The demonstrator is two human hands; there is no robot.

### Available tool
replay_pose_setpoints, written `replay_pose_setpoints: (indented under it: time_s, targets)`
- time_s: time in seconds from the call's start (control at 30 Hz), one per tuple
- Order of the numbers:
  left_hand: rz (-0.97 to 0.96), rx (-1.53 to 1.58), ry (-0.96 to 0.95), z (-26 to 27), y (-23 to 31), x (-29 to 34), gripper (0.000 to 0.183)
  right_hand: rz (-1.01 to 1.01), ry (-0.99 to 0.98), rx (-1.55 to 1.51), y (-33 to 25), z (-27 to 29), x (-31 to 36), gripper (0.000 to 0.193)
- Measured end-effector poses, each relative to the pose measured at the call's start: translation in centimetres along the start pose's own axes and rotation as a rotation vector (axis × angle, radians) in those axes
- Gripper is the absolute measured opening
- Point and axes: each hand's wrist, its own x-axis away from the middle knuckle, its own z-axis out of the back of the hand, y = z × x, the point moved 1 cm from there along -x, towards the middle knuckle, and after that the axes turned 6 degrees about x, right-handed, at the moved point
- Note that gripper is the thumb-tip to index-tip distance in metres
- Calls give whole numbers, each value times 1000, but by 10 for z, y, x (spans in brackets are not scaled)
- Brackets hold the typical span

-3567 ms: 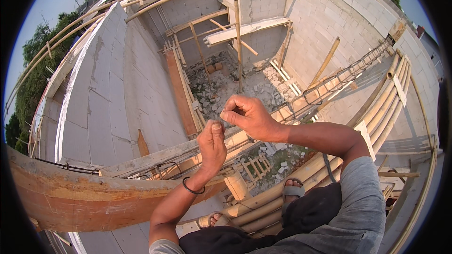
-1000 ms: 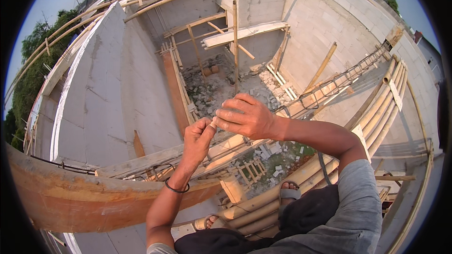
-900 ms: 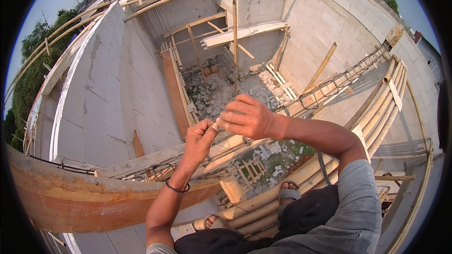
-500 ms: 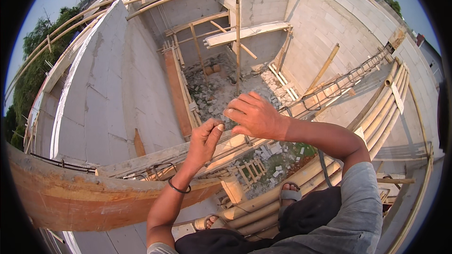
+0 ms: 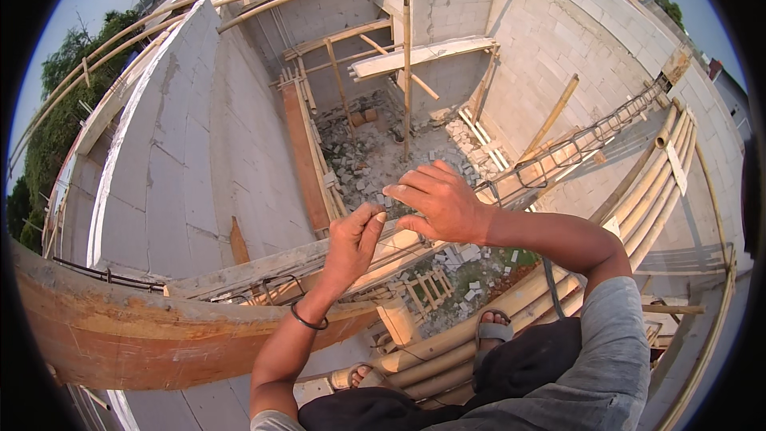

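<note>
My left hand [image 5: 355, 241] is closed in a fist-like pinch, the thumb pressed on the bent index finger. What it holds, if anything, is too small to make out. Close by on the right is my right hand [image 5: 443, 205], palm down, its fingers reaching forward and apart from the thumb. I see nothing in it. Both hands are raised above a long wooden formwork trough [image 5: 375, 272]. Inside the trough runs a cage of steel reinforcing bars [image 5: 558, 158] with square stirrups, plainest toward the right.
I stand in sandals on bundled bamboo poles [image 5: 435, 351]. A curved plywood board [image 5: 191, 351] lies at the left. Far below is a rubble-strewn floor [image 5: 371, 164] between pale block walls [image 5: 570, 56]. More bamboo poles [image 5: 658, 183] run along the right, and an upright pole [image 5: 407, 72] stands ahead.
Both hands stay nearly in place, with a very slight shift to the right in the picture along with the whole scene. Their grips look the same.
</note>
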Motion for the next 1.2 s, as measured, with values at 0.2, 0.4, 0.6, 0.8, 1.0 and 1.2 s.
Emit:
replay_pose_setpoints:
  time_s: [0.2,0.4,0.6,0.8,1.0,1.2]
  targets:
    - [26,71,-88,3,-2,0,11,464,321,462,3,-2,8,15]
    - [-302,-244,-59,1,-11,0,9,149,13,36,3,-5,4,14]
    - [-372,-275,-103,0,-17,3,13,-540,-408,-650,2,-7,3,24]
    - [-290,-252,-98,4,-14,0,18,285,186,225,-3,2,4,25]
    - [-411,-400,-109,3,-16,3,12,-354,-294,-511,2,-2,4,27]
    - [-149,-55,-182,23,-40,-9,14,-297,-242,-408,17,21,-1,20]
